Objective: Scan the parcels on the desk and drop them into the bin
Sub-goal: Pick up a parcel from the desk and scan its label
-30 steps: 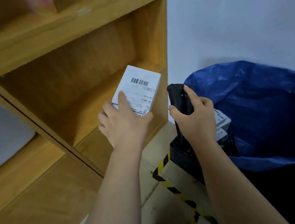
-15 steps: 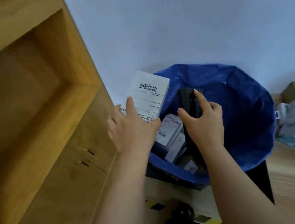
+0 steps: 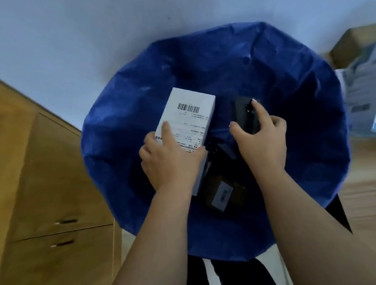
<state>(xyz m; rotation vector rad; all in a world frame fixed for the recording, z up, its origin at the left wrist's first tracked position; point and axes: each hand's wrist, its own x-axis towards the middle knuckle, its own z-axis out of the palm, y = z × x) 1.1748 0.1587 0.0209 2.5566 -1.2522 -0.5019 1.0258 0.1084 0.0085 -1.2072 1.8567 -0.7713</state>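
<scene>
Both bare arms reach forward, side by side. The left hand point(image 3: 170, 161) grips a white cardboard box point(image 3: 187, 120), thumb on top. The right hand point(image 3: 260, 143) curls around a black plastic scanner point(image 3: 246, 115).

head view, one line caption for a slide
Left hand holds a labelled parcel over the blue-lined bin; right hand grips a scanner.

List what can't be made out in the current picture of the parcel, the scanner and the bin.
- White parcel, head view: its lower end is covered by the left hand; the small label print is too fine to read.
- Black scanner: mostly wrapped by the right hand, so its window and trigger are hidden.
- Blue bin: its contents sit in shadow behind both forearms; only one dark labelled parcel shows.
- Boxes at right: cut off by the frame edge and blurred.
</scene>
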